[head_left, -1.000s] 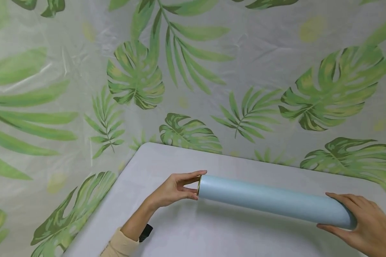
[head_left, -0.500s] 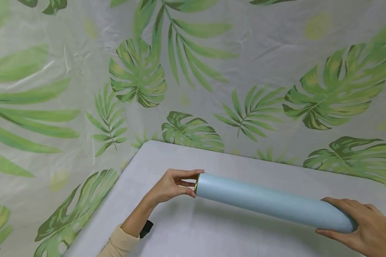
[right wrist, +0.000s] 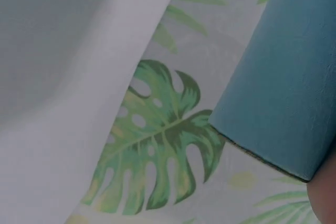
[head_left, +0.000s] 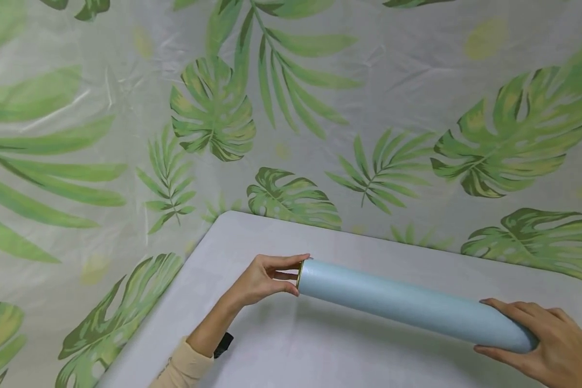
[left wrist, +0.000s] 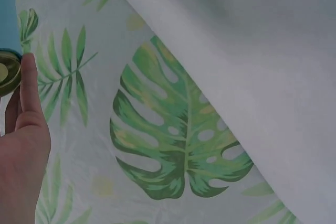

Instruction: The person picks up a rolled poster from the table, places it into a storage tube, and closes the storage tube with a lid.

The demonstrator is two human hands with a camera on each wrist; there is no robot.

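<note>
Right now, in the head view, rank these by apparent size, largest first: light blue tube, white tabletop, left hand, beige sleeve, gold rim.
1. White tabletop
2. Light blue tube
3. Left hand and beige sleeve: too alike to rank
4. Gold rim

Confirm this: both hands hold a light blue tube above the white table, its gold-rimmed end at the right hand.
Not quite: the gold-rimmed end is at the left hand, not the right hand, as the head view shows. Both hands hold the light blue tube above the white table.

No legible text or numbers.
</note>
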